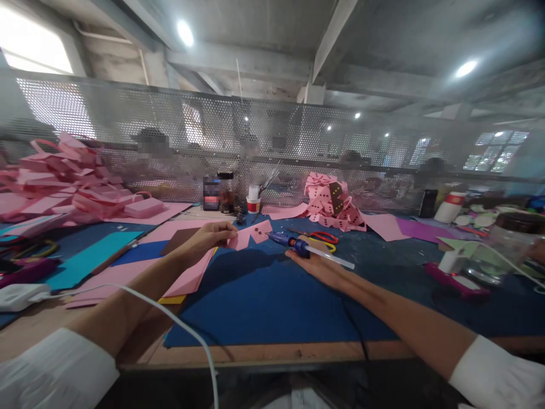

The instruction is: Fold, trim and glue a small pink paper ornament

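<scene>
Pinched in my left hand [213, 237] is a folded pink paper piece [242, 239] with small dark squares near its right end. My right hand [313, 266] grips a blue glue gun [293, 243] with a translucent glue stick [332, 257] sticking out of its back. The gun's nozzle points left and is close to the pink piece's right end; whether they touch is too small to tell. Both hands are held above a dark blue sheet [251, 307].
Pink paper heaps [68, 187] lie at the left and dotted pink pieces [330, 204] at the back. Behind the gun are scissors [326, 237]. A cup [254, 204], dark-lidded jar [226, 196], glass jar [498, 250] and white cable [170, 312] are around.
</scene>
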Motion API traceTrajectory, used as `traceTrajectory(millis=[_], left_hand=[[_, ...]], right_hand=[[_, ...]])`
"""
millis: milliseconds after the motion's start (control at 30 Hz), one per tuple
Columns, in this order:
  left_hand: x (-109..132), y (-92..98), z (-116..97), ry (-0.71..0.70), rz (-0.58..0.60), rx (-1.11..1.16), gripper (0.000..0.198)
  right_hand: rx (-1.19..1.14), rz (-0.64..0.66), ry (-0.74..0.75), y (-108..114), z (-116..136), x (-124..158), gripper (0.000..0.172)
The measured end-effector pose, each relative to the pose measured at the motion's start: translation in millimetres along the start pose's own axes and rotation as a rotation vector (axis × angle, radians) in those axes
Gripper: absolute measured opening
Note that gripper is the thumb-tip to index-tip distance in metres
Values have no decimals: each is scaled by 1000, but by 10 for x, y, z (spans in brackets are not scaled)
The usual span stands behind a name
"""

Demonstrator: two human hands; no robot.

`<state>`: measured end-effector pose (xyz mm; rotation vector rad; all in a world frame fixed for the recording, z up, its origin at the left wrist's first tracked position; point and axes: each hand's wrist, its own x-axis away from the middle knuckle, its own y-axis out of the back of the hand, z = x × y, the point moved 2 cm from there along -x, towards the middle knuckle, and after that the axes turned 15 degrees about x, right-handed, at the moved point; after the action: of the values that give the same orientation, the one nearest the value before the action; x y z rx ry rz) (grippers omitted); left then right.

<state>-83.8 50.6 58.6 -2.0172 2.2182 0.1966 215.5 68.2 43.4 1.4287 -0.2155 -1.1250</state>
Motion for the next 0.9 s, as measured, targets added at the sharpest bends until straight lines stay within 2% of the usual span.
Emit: traceTrajectory(millis=[167, 333, 467, 700, 900], left_hand=[[-6, -3, 1, 10, -14, -6, 23], [-15, 4, 4, 12, -36, 2, 23], [-17, 27, 2, 8, -75, 34, 23], [-96, 244, 106, -27, -167, 46, 26], [-146, 466, 120, -57, -345, 73, 30]], right_hand=[[-94, 26, -30, 32, 15, 8, 32], [-366, 169, -131, -71, -28, -14, 34], [-551, 182, -163, -115, -38, -43, 33], [-744, 219, -232, -154, -59, -57, 33], [-876, 294, -283, -221, -77, -50, 37]])
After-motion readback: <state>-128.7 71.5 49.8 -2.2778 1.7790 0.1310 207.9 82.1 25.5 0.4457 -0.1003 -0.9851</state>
